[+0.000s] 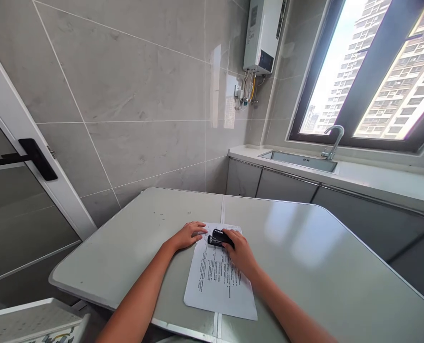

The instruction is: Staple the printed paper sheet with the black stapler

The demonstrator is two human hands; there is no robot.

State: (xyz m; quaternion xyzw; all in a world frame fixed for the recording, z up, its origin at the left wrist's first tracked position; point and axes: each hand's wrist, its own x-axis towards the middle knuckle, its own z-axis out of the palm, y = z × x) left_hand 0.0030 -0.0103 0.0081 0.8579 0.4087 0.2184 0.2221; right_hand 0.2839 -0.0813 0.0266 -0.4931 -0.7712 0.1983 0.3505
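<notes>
A black stapler (217, 238) is gripped in my right hand (237, 247), over the upper part of a printed paper sheet (221, 290). The stapler's front end points left, and its jaws look parted. My left hand (189, 234) rests at the sheet's upper left edge, fingers stretched out and touching the paper. Whether more than one sheet lies there I cannot tell. The paper lies on the pale table (290, 286), across its centre seam.
Small dark bits (159, 214) lie on the table's far left. A white door (36, 157) with a black handle stands left. Behind, right, are a counter (369, 181), sink (300, 161) and faucet (335, 140). A white box-like object (29, 319) sits at lower left.
</notes>
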